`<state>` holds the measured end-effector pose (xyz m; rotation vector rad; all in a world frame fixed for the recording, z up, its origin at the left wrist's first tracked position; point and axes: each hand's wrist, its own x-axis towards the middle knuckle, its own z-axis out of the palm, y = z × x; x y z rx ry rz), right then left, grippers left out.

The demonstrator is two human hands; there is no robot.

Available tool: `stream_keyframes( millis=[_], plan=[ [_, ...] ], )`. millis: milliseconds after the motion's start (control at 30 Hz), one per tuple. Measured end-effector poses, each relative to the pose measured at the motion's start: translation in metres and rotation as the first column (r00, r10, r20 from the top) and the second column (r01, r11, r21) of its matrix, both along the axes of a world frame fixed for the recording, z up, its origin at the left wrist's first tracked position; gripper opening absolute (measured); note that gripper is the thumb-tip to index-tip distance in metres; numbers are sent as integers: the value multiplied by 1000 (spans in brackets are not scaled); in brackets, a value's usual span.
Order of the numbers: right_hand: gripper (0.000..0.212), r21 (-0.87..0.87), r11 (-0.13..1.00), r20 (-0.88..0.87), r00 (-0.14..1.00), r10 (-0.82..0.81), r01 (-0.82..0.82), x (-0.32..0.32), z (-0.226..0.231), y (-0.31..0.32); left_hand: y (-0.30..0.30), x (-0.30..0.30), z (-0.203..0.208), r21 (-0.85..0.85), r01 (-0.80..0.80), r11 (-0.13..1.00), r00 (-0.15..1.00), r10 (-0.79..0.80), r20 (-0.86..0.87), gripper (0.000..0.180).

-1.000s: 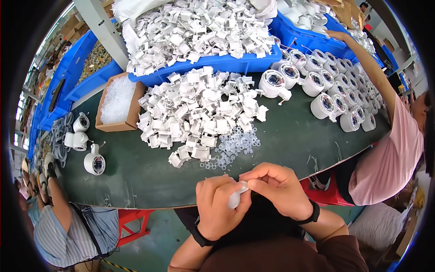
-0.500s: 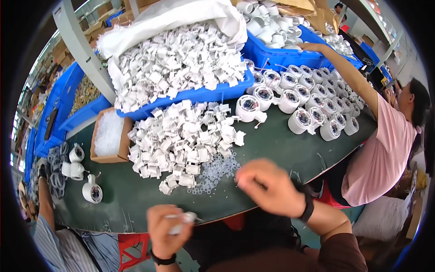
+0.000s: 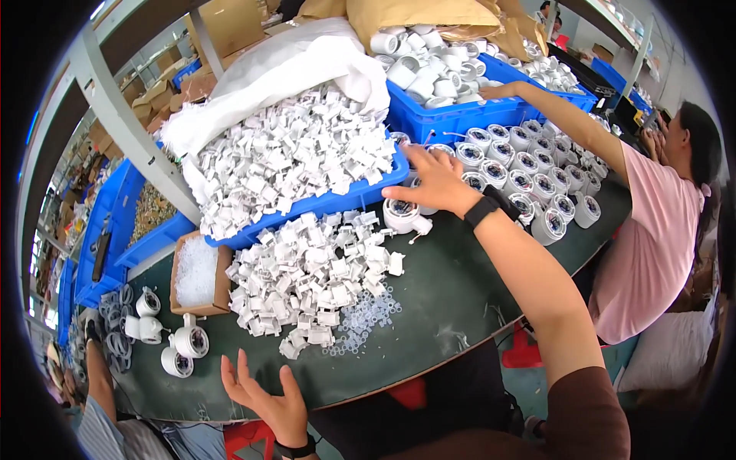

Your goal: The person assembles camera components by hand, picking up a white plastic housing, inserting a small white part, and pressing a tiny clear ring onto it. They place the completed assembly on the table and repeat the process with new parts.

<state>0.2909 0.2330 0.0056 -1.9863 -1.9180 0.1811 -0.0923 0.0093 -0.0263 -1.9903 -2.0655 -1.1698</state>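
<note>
Left of the loose white clip pile (image 3: 310, 280), 4 round white units (image 3: 190, 340) stood, 1 more than before, apparently another completed; the left hand (image 3: 270, 399), previously loaded, hung empty nearer than the pile, fingers apart. Right of the pile, the right hand (image 3: 438, 184) spread its fingers over a matching unit (image 3: 402, 220), contact indiscernible. Dark green tabletop (image 3: 437, 322) lay beneath the pile, blue bin (image 3: 330, 198) and shelf post (image 3: 126, 123) beyond.

wht rd units (image 3: 402, 221), blu bins (image 3: 429, 124), dk-grn tbl (image 3: 433, 307)
</note>
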Motion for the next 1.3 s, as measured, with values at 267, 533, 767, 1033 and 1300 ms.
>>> stream_keyframes(
  millis=[267, 533, 767, 1033, 1300],
  plan=[
    [71, -47, 987, 16, 988, 152, -152, 9, 8, -33, -4, 0, -1, 11, -17, 1000, 996, 16, 89, 48],
    [44, 76, 941, -17, 944, 330, -328, 33, 13, -100, 0, 2, -1, 20, 18, 1000, 997, -20, 70, 44],
    [33, 390, 852, -60, 914, 402, -349, 46, 26, -62, -2, 3, 2, 8, 57, 998, 998, -57, 33, 38],
    [76, 183, 904, 212, 914, 347, -385, 36, 1, 58, -1, 8, 10, 117, 106, 988, 993, -110, 33, 28],
    [50, 153, 973, 157, 977, 146, -170, 9, 6, 59, 0, 5, 7, 102, 113, 988, 988, -123, 97, 26]
  ],
)
